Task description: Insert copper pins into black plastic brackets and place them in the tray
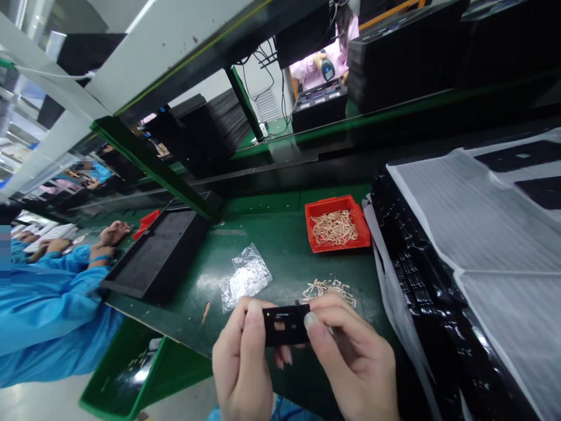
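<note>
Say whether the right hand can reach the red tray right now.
Probably yes: only a low scatter of pale strips lies between the right hand and the red tray. That hand grips the black piece, but the left hand holds it too.

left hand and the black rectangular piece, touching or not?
Touching. The head view shows the left hand with its thumb lying over the near left edge of the black rectangular piece, no gap visible.

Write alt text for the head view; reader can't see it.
A person's left hand and right hand hold a small black part between them over a green workbench. Beyond lie a clear plastic bag, a pile of thin tan strips and a red bin of similar strips; to the left are a black tray and a co-worker's blue sleeves.
</note>
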Motion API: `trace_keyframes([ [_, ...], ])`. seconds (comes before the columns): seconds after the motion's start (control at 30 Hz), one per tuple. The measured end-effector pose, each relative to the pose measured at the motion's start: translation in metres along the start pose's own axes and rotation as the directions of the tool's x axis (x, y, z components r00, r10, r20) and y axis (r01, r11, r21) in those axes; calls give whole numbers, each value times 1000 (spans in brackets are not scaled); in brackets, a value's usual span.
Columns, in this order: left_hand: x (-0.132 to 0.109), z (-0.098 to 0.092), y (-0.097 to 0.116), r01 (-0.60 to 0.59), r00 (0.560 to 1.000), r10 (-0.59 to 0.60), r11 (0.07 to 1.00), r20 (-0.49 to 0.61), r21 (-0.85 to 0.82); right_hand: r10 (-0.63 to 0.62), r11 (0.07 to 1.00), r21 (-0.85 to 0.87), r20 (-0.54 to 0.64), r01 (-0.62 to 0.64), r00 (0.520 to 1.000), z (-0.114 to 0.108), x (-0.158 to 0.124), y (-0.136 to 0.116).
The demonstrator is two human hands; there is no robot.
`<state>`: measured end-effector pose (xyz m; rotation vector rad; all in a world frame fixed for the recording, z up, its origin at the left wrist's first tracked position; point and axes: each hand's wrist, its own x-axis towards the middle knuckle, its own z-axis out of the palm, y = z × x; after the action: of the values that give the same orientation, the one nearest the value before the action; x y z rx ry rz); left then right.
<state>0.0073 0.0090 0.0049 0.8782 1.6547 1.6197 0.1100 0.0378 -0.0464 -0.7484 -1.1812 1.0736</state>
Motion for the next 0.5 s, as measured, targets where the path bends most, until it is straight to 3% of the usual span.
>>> trace_keyframes([
  [0.17, -2, 4, 7, -83, 994, 95, 980, -59, 179, -57, 997, -59, 12, 57, 998, -2, 1, -4],
  [0.5, -5, 17, 13, 19, 983, 31, 964, -180, 266, -84, 995, -48, 18, 85, 996, -2, -3, -7],
])
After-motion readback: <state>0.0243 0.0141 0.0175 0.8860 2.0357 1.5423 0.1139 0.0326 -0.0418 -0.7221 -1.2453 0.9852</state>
